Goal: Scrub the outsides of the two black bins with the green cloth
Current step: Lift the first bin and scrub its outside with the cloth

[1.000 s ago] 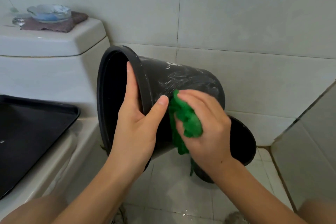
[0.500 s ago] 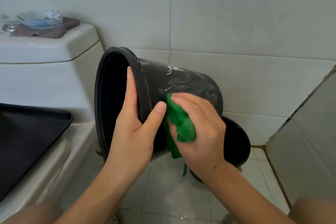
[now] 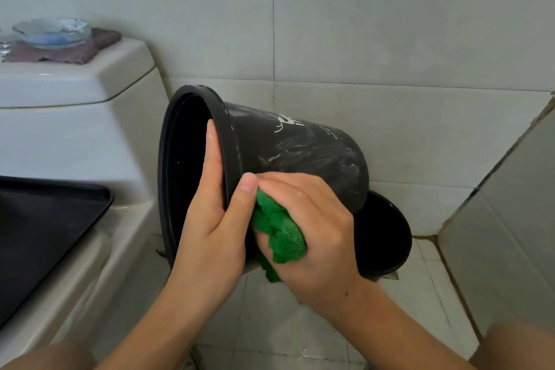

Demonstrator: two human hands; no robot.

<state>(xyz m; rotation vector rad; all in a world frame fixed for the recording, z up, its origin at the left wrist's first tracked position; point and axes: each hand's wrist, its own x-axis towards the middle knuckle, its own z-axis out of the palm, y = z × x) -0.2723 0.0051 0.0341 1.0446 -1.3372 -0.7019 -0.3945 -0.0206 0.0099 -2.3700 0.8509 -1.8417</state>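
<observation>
Two black bins share the corner in front of you. You hold the nearer bin (image 3: 288, 141) tipped on its side above the tiled floor (image 3: 420, 288), mouth turned toward the toilet (image 3: 75, 135) on your left, base pointing at the wall (image 3: 390, 24). The second bin (image 3: 387, 237) stands on the floor just behind and below it, close to where the wall meets the angled side panel (image 3: 510, 204). Open room is tight: the toilet bowl edge lies near the held bin's rim, the panel closes in on the right, and bare floor shows below your wrists.

The held bin is round, tapered plastic with a rolled lip, white lettering near the top, and pale soapy streaks across its curved side. The green cloth (image 3: 279, 237) is thick, nubbly and bunched into a wad.

Your left hand (image 3: 216, 219) grips the rim, fingers inside the mouth and thumb pressed on the outer wall. Your right hand (image 3: 312, 225) clenches the cloth and presses it against the bin's lower outer side, right beside your left thumb, knuckles almost touching it.

On the toilet tank lid sits a glass dish (image 3: 51, 33) on a brownish rag (image 3: 75, 51). At the left edge lies a dark tray (image 3: 45, 225).
</observation>
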